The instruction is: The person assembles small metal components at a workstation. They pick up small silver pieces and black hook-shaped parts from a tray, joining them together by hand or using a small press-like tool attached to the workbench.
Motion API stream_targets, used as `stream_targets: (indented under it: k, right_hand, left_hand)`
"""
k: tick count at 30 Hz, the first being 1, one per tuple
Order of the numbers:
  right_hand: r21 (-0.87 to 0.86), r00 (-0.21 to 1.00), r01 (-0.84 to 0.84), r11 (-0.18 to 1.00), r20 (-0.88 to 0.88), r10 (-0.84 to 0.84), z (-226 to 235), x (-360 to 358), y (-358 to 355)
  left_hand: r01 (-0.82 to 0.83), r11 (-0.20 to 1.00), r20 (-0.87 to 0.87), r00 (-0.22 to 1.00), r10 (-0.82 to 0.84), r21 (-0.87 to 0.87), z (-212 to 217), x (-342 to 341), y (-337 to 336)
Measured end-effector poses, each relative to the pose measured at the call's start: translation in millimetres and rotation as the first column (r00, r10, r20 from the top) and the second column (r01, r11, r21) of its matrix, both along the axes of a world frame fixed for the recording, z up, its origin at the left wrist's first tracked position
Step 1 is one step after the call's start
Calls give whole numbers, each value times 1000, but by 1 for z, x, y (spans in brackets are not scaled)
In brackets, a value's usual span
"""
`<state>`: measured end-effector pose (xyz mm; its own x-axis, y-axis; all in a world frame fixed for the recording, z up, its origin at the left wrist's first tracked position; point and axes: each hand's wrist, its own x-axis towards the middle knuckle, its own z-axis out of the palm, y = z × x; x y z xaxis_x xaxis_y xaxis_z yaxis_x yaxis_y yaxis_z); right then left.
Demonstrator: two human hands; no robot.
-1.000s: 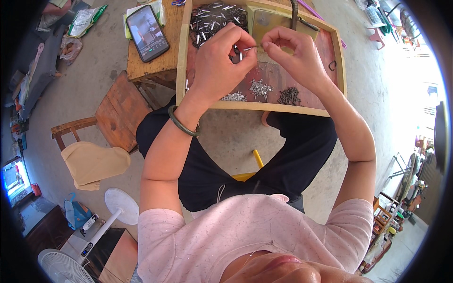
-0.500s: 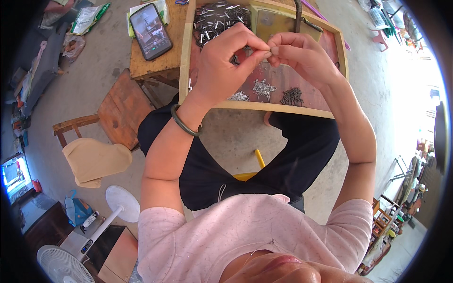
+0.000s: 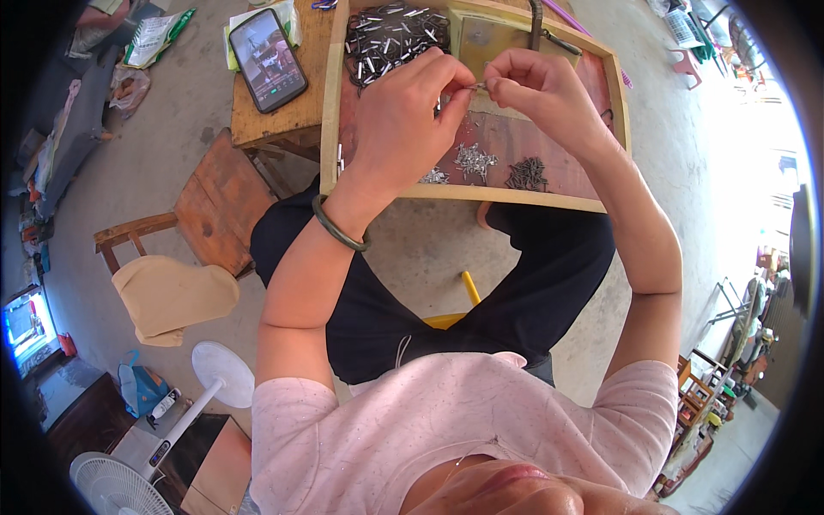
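Note:
Over a shallow wooden-framed tray (image 3: 506,199), my two hands meet fingertip to fingertip. My left hand (image 3: 403,120), with a dark green bangle (image 3: 333,225) on its wrist, is closed in a pinch. My right hand (image 3: 545,90) pinches from the other side. Between the fingertips shows a tiny silvery piece (image 3: 478,87), too small to name. Below the hands lie a heap of small silver parts (image 3: 474,161), a smaller silver heap (image 3: 436,176) partly behind my left hand, and a pile of dark pin-like pieces (image 3: 527,174). Many black and silver-white pieces (image 3: 395,41) fill the tray's far left.
A yellowish plate (image 3: 489,41) and a dark metal bar (image 3: 536,26) stand at the tray's far side. Left of it a phone (image 3: 268,60) lies on a wooden table (image 3: 249,120). A wooden chair (image 3: 225,202) and a white fan (image 3: 116,485) are further left.
Both hands have shifted slightly left, and their fingertips have drawn a little apart, so the tiny silvery piece now shows between them.

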<state>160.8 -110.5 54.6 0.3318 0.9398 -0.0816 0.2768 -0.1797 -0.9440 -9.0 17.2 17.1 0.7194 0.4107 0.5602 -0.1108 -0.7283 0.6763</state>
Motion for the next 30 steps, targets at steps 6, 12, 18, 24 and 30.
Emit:
stream_targets:
  k: [6,12,18,24,30]
  right_hand:
    - [197,933,19,980,348,-88,2,-7,-2]
    - [424,600,-205,882,767,-229,11,-26,1]
    - [349,744,-99,932,647,-163,18,-23,-3]
    - [54,904,14,998,426,-36,26,4,11]
    - [-167,854,127,978,519,-22,59,16,46]
  left_hand:
    - [46,901,-48,996,-74,-432,-7,5,1]
    - [133,759,-5,984,-176,-638,-5,6,6]
    - [271,666,144,960,-241,-695,-6,10,1]
    - [212,651,85,971,-221,-729,-15,19,3]
    - [138,657,187,982,5,-742,-13,20,29]
